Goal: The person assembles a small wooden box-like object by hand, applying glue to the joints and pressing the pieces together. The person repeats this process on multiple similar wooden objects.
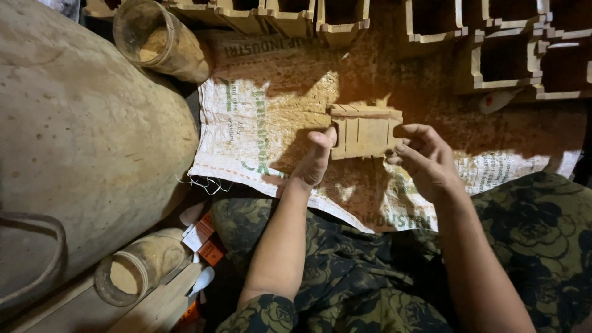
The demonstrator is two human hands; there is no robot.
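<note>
A: What is held between the two hands?

B: A small wooden frame (364, 131), made of pale slats, is held above a printed woven sack (259, 123) that is spread on the ground. The frame is seen near the middle of the view, slightly to the right, with its far edge in bright light.

A: How is the left hand (314, 161) placed?

B: It is set against the frame's left end. The thumb is pressed to the left edge of the wood, and the fingers are curled below it, so the frame is lightly gripped on that side.

A: And the right hand (425, 161)?

B: It is brought up to the frame's right end. The fingers are loosely bent and slightly apart, with the tips just beside the wood; whether the wood is actually pinched cannot be told.

A: What is found around them?

B: A row of similar wooden boxes (502, 61) is lined up on the far side. A glass jar (157, 40) holding pale powder is laid at the far left, and a second jar (132, 271) is laid at the near left beside a large, dusty rounded vessel (86, 135). Small orange packets (206, 240) are seen near that second jar. Dark flower-patterned cloth (530, 234) is seen over the person's knees, nearest the camera.
</note>
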